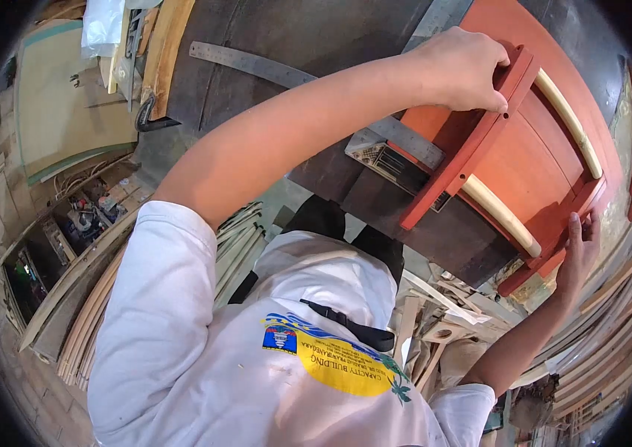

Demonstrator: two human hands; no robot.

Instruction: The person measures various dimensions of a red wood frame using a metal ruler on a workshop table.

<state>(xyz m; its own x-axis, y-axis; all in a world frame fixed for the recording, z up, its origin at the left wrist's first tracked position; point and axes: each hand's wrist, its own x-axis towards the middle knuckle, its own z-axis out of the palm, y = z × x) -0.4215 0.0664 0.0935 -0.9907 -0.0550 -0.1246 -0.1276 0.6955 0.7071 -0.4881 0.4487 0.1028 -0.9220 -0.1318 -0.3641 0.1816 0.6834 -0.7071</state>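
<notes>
One red wooden frame (484,147), comprising two bars bridged by two pale rods (573,123), set above the dark worktable (353,37). An orange panel (528,160) shows between the frame's rods; whether the two are joined cannot be told.

Left hand (472,71): curled on the frame's left bar toward its upper end, thumb and fingers pinching it. Right hand (581,244): fingers against the frame's right bar; whether they grip cannot be told.

Adjacent: metal strip (405,141), just left of the frame; steel ruler (249,63), well left of it.

Handling, as judged: stiff, fairly light; painted faces perhaps slightly slick; rod joints the weak part, liable to loosen under twisting. Best hold: one hand per bar, close to the rod ends; rods themselves a poorer grip.
</notes>
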